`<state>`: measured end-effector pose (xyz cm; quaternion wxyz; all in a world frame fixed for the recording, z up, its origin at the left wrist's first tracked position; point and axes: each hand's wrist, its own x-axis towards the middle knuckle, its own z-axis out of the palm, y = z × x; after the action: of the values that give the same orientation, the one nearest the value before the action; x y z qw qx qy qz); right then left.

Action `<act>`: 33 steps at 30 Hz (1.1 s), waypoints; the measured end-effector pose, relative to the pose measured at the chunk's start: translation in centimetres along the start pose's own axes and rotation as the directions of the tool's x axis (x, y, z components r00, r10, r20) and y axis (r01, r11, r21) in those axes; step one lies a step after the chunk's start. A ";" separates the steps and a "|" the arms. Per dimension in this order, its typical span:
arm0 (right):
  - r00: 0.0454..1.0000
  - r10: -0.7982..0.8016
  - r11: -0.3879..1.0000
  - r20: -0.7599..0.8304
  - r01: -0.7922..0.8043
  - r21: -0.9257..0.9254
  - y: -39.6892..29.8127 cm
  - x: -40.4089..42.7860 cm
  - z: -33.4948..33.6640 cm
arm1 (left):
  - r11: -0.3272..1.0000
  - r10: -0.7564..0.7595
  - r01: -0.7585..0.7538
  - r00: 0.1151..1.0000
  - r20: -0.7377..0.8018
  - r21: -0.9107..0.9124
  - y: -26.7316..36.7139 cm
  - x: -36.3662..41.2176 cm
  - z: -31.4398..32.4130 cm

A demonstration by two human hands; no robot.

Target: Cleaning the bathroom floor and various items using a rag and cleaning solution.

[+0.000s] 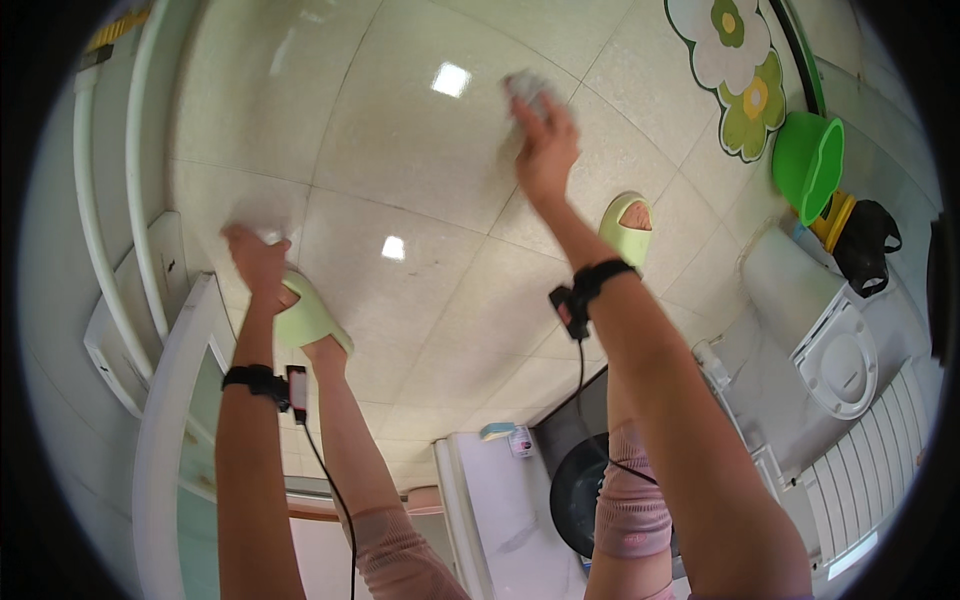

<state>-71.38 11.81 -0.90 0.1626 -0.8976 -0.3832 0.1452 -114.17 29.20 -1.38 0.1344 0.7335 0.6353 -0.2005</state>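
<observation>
My right hand [546, 154] reaches out over the glossy beige tiled floor [405, 202], holding a greyish-white wad [531, 87] that looks like a cloth with a reddish edge. At the left, my left hand [256, 259] is curled around a pale thing [270, 237], too blurred to name. That hand is in front of the light-green slipper [311, 319] on my left foot. The matching right slipper [628, 229] stands to the right of my right hand. Black straps with small cabled devices are on both forearms.
White pipes [135, 172] and a white door frame [169, 405] run along the left. To the right are a flower-shaped mat [750, 97], a green plastic basin [806, 161], a black bag [866, 244] and a white toilet [795, 292]. Behind me, a dark round pan [574, 491] is beside a white countertop [510, 517].
</observation>
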 end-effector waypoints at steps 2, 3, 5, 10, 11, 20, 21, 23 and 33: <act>0.992 -0.066 0.997 0.107 0.070 -0.032 -0.6 -5.2 -0.3 | 0.937 0.339 -0.347 0.925 -0.170 -0.022 7.3 -1.2 0.4; 0.986 -0.096 0.995 0.139 0.100 -0.022 -0.3 -7.5 -0.4 | 0.888 0.427 -0.446 0.890 -0.159 -0.113 13.1 -2.1 -0.8; 0.975 -0.108 0.994 0.195 0.110 -0.001 -1.7 -10.4 -0.8 | 0.936 0.352 -0.344 0.923 0.156 -0.079 21.8 -3.4 -4.4; 0.985 0.005 1.000 0.173 -0.010 0.030 -3.1 -11.8 0.0 | 0.938 0.301 -0.328 0.932 0.202 0.114 28.2 -3.4 -3.6; 0.988 0.026 0.997 0.155 -0.037 0.070 -3.4 -11.3 0.2 | 0.910 0.339 -0.362 0.931 0.136 0.205 27.3 -3.2 -2.7; 0.984 0.141 0.972 0.108 -0.159 0.175 -2.9 -11.8 0.5 | 0.878 0.388 -0.413 0.910 0.147 0.240 28.2 -3.7 -4.4; 0.993 0.113 0.977 0.043 -0.119 0.179 -2.5 -12.0 1.0 | 0.880 0.383 -0.417 0.906 0.178 0.228 28.7 -3.9 -4.9; 0.995 0.089 0.980 -0.038 -0.081 0.180 -1.7 -12.5 1.8 | 0.877 0.391 -0.430 0.898 0.201 0.215 29.3 -4.0 -4.6; 0.972 -0.153 0.867 0.178 0.046 0.496 3.6 -19.3 -3.3 | 0.878 0.392 -0.424 0.903 0.175 0.221 27.4 -2.9 -5.2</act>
<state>-80.60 -5.33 3.30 0.3496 -0.7857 -0.3951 0.3231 -86.81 24.73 2.95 0.1179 0.8482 0.4255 -0.2926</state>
